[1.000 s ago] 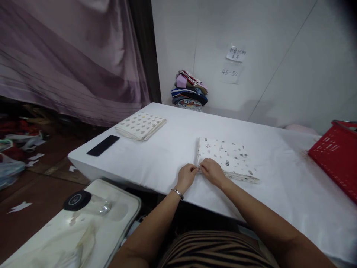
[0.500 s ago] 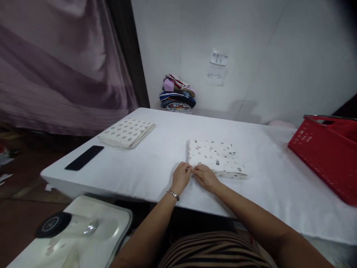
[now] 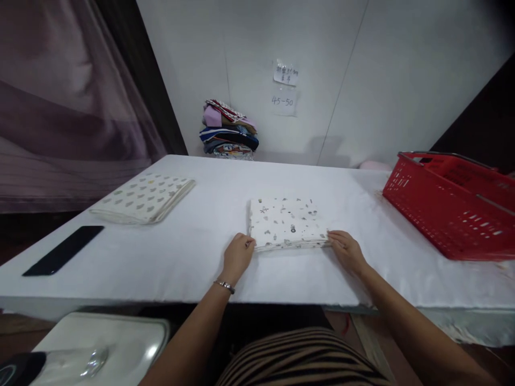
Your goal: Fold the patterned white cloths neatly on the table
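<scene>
A folded white cloth (image 3: 285, 221) with small grey and brown prints lies flat on the white-covered table in front of me. My left hand (image 3: 238, 256) pinches its near left corner, thumb and fingers closed on the layered edge. At the near right corner, my right hand (image 3: 346, 250) grips the same edge between thumb and fingers. Farther left rests a second folded cloth (image 3: 147, 197), cream with grey heart-like prints, apart from both hands.
A dark flat phone-like slab (image 3: 64, 250) lies at the table's left. On the right stands a red perforated basket (image 3: 454, 209). Folded fabrics (image 3: 229, 131) are stacked against the wall. A white stool-like surface (image 3: 120, 338) holds a clear bottle (image 3: 72, 364) with a black cap.
My right hand has moved from the cloth's near left corner along its front edge to the near right corner. My left hand stays at the left corner. The camera view has swung right.
</scene>
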